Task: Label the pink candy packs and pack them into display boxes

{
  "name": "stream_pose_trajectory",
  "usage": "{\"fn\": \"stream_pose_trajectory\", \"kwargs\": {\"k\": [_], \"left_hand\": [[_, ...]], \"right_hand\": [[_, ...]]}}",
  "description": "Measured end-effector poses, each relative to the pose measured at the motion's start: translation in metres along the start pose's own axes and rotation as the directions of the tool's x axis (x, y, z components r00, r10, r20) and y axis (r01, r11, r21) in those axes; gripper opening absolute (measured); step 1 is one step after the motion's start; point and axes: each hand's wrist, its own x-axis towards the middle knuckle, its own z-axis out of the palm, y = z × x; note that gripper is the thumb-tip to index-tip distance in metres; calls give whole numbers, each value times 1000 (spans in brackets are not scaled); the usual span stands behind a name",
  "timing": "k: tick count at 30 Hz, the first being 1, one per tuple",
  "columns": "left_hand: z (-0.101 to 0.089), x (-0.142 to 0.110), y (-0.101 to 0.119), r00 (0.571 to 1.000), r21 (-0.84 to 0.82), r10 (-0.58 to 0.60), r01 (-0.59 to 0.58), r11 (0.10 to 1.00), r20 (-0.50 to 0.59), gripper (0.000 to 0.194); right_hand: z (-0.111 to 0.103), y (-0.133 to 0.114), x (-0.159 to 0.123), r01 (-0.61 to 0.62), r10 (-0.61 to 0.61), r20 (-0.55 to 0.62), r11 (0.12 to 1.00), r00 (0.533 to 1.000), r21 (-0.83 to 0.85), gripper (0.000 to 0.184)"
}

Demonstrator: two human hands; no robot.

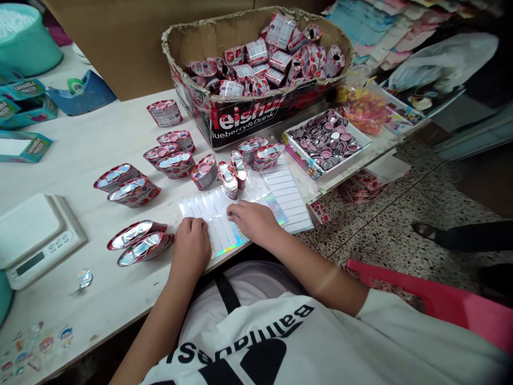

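A shiny sheet of sticker strips (218,209), with a rainbow-glinting edge, lies at the table's front edge. My left hand (192,241) is closed at its left edge, fingers curled down. Near the sheet's middle, my right hand (254,220) is closed in a pinch; its fingertips partly cover what is between them. Under the sheet's right side lies a lined white sheet (294,200). Small red foil packs stand around: a pair (228,179) just beyond my right hand, another pair (146,248) beside my left hand, and a pack with a pink cap (204,171).
A torn-edged cardboard box (224,120) full of similar packs stands at the back. To its right are a tray of pink and silver caps (320,166) and a bag of orange sweets (364,109). A kitchen scale (38,235) and tape dispenser (86,99) are at left.
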Motion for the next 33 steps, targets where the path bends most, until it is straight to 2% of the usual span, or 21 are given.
{"fn": "stream_pose_trajectory", "kwargs": {"k": [7, 13, 19, 22, 25, 27, 33], "left_hand": [[1, 1, -3, 998, -2, 15, -15, 1000, 60, 20], [0, -6, -2, 995, 5, -67, 68, 998, -72, 19], [2, 0, -2, 998, 129, -1, -8, 992, 65, 19], [2, -3, -2, 1000, 79, -28, 27, 997, 11, 18], [-1, -12, -3, 996, -14, -66, 65, 998, -67, 22], [-5, -19, -5, 994, -64, -70, 65, 996, -79, 27], [-7, -25, -8, 995, -90, -83, 78, 993, -54, 32]], "right_hand": [[3, 0, 0, 18, -19, -42, 1000, 999, -12, 13], [1, -3, -5, -7, 8, -48, 1000, 999, 18, 17], [7, -11, -7, 28, -30, -50, 999, 998, -22, 27], [12, -24, -2, 111, -108, -68, 993, 992, 34, 30], [17, -37, 7, 217, -207, -101, 971, 973, 100, 25], [20, -42, 14, 260, -247, -104, 956, 963, 136, 20], [25, -44, 20, 210, -197, -79, 955, 977, 207, 15]]}}
